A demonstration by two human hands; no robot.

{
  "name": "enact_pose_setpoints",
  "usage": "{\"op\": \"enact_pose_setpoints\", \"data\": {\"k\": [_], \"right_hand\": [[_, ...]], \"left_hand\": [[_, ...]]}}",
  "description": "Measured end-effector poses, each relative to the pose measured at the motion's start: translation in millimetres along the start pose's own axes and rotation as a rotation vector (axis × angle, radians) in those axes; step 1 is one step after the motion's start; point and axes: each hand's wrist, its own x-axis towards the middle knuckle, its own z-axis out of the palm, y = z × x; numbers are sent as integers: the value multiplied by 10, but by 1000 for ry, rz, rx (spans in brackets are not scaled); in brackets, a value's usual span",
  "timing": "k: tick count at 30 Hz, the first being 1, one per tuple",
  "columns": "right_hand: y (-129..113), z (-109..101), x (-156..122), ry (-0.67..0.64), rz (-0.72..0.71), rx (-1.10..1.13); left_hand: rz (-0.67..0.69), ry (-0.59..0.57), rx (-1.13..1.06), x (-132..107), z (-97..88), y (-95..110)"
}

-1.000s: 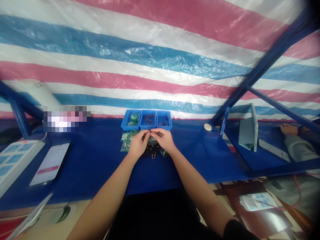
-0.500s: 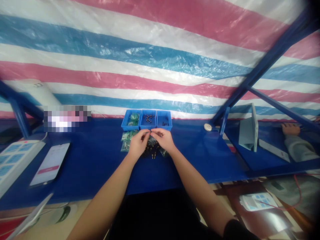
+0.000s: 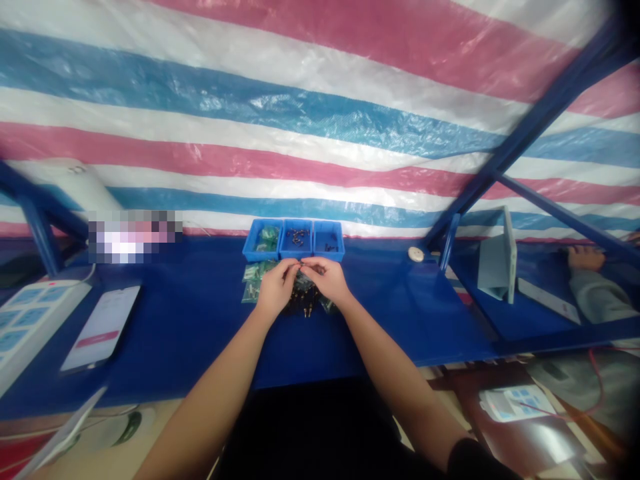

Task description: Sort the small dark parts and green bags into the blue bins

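My left hand [image 3: 276, 285] and my right hand [image 3: 327, 278] meet fingertip to fingertip over the middle of the desk. Both are closed in a pinch; whatever lies between the fingers is too small to name. Under them spreads a pile of small black and gold-coloured parts [image 3: 306, 305], partly hidden by the hands. Small clear bags [image 3: 251, 291] with green and silvery contents lie beside my left hand. Just beyond the fingers stand three blue bins in a row: the left bin [image 3: 247, 254] holds greenish bags, the middle bin [image 3: 296, 254] and right bin [image 3: 329, 256] hold small dark parts.
On the left lie a phone [image 3: 103, 327] and a white power strip [image 3: 35, 320]. A round cream-coloured object [image 3: 415, 254] sits near the blue frame post [image 3: 449, 243]. Further right are a tablet on a stand [image 3: 507, 257] and another person's hand [image 3: 586, 258].
My hands stay in nearly the same place, with only slight finger movement. The other person's hand at the right has shifted a little to the right.
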Motion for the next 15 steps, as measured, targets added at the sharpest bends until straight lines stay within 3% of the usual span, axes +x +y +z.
{"op": "enact_pose_setpoints", "data": {"k": [11, 15], "right_hand": [[-71, -6, -23, -1, -42, -44], [-62, -2, -20, 17, -33, -68]], "left_hand": [[-8, -50, 6, -8, -14, 30], [-21, -11, 9, -8, -2, 33]]}}
